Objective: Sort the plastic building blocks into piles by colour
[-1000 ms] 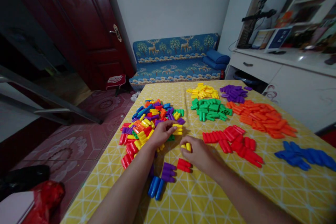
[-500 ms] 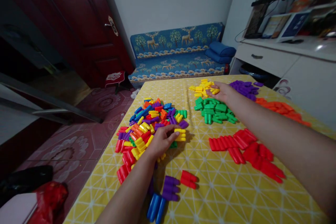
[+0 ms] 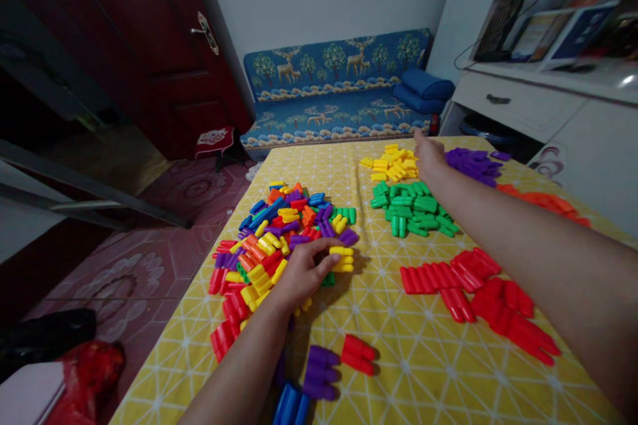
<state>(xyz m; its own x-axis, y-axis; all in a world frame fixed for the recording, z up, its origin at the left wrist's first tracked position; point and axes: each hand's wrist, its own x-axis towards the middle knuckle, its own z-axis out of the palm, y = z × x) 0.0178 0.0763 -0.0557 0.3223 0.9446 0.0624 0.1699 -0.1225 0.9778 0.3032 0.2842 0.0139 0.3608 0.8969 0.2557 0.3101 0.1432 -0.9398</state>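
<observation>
My left hand [image 3: 309,267] is closed on a yellow toy block [image 3: 342,259] made of joined tubes, at the right edge of a mixed heap of coloured blocks [image 3: 272,239]. At the far side of the table, my right hand [image 3: 429,154] is beside a pile of yellow blocks [image 3: 391,163], with a finger stretched out and no block visible in it; part of its fingers is hidden. Nearer than the yellow pile lie green blocks [image 3: 413,208]. Purple blocks [image 3: 472,166] rest to the right of that hand.
Red blocks [image 3: 461,279] and orange blocks [image 3: 543,202] lie around my right forearm. Near the front are a single red block [image 3: 357,353], a purple block [image 3: 320,372] and blue blocks [image 3: 290,405]. A patterned sofa [image 3: 323,116] stands behind the yellow-clothed table [image 3: 383,319].
My right hand has let go of yellow pieces at the yellow pile and lifted slightly to the right. My left hand still holds its yellow block. The view has shifted a little.
</observation>
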